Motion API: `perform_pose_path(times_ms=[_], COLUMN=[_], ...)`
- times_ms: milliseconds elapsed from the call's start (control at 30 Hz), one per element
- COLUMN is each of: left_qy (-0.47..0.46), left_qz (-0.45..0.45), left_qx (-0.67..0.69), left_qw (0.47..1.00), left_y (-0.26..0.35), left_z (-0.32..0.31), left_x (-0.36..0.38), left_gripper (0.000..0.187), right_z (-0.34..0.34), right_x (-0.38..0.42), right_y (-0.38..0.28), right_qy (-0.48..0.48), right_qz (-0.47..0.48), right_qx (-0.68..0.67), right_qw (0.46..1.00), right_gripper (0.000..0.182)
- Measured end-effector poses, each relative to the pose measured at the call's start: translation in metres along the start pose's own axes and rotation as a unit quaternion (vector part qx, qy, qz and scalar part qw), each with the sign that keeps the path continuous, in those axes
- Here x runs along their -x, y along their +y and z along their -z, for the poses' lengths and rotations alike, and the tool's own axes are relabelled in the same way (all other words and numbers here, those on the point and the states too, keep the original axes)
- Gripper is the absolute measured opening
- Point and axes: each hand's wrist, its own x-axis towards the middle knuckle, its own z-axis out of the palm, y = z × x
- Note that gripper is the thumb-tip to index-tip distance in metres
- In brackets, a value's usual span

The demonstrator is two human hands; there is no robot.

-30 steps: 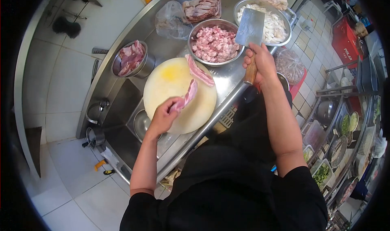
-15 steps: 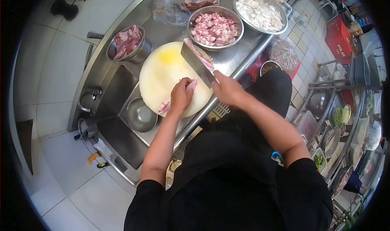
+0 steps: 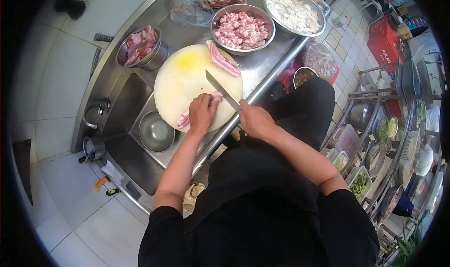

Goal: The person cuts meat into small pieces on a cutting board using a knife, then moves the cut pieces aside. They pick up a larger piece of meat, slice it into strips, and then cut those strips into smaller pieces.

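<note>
My right hand (image 3: 257,120) is closed round the handle of a cleaver (image 3: 222,89), its blade angled across a round white cutting board (image 3: 171,91). With bent fingers my left hand (image 3: 202,112) holds a strip of pork belly (image 3: 183,120) down on the board. One end of that strip shows beside the blade, the other sticks out past the hand, and the middle is hidden under it. Beyond the blade, a second strip of pork belly (image 3: 222,59) lies along the board's far right edge. A tiny red scrap sits on the board near the blade.
Behind the board stand a bowl of cut meat (image 3: 243,30) and a bowl of white pieces (image 3: 293,12). A metal container of meat slabs (image 3: 141,46) is at the left. An empty metal bowl (image 3: 157,132) sits beside the sink (image 3: 124,126). Shelves (image 3: 375,98) stand right.
The cleaver has come down from over the far pork strip toward my left hand, its blade now seen more edge-on. The far strip is uncovered. The whole view has shifted slightly.
</note>
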Motion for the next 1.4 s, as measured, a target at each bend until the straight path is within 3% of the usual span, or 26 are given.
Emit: perform_pose_path(times_ms=[67, 133, 200, 267, 333, 400, 500, 767, 1033, 1267, 1333, 1400], left_qy=[0.084, 0.108, 0.183, 0.182, 0.058, 0.055, 0.054, 0.078, 0.094, 0.11, 0.131, 0.147], left_qz=[0.129, 0.117, 0.025, -0.002, 0.095, 0.093, 0.082, 0.076, 0.062, 0.133, 0.113, 0.09], left_qx=[-0.007, 0.009, -0.036, -0.038, 0.088, 0.086, 0.095, 0.083, 0.074, 0.042, 0.043, 0.041], left_qw=[0.988, 0.987, 0.982, 0.983, 0.99, 0.99, 0.991, 0.991, 0.991, 0.984, 0.984, 0.984], left_y=[0.014, 0.031, 0.032, 0.011, 0.006, 0.005, 0.002, 0.001, -0.004, 0.003, -0.002, -0.006], left_z=[-0.008, 0.002, 0.003, -0.004, 0.001, 0.003, 0.002, -0.006, -0.01, -0.017, -0.021, -0.017], left_x=[0.005, 0.004, 0.0, -0.003, -0.007, -0.006, -0.005, -0.004, -0.003, -0.002, -0.004, 0.0], left_gripper=[0.024, 0.025, 0.026, 0.025, 0.02, 0.021, 0.021, 0.02, 0.019, 0.019, 0.019, 0.019], right_z=[0.01, 0.015, 0.014, 0.012, 0.011, 0.01, 0.017, 0.024, -0.015, 0.008, 0.012, 0.01], right_x=[-0.001, 0.003, 0.007, 0.011, 0.014, 0.019, 0.026, -0.004, -0.062, 0.019, 0.033, 0.034], right_y=[-0.017, -0.023, -0.023, -0.022, -0.021, -0.02, -0.024, -0.029, -0.026, -0.007, 0.001, 0.001], right_qy=[0.033, 0.039, 0.045, 0.005, -0.013, -0.034, -0.027, -0.131, -0.063, -0.087, -0.107, -0.095], right_qz=[-0.016, -0.004, 0.009, -0.006, -0.012, -0.018, 0.006, -0.024, 0.036, -0.02, -0.085, -0.084], right_qx=[0.014, 0.017, 0.023, 0.06, 0.082, 0.103, 0.1, 0.124, 0.087, 0.094, 0.114, 0.104], right_qw=[0.999, 0.999, 0.999, 0.998, 0.997, 0.994, 0.995, 0.983, 0.994, 0.992, 0.984, 0.986], right_gripper=[0.018, 0.018, 0.018, 0.018, 0.019, 0.02, 0.023, 0.023, 0.02, 0.022, 0.022, 0.022])
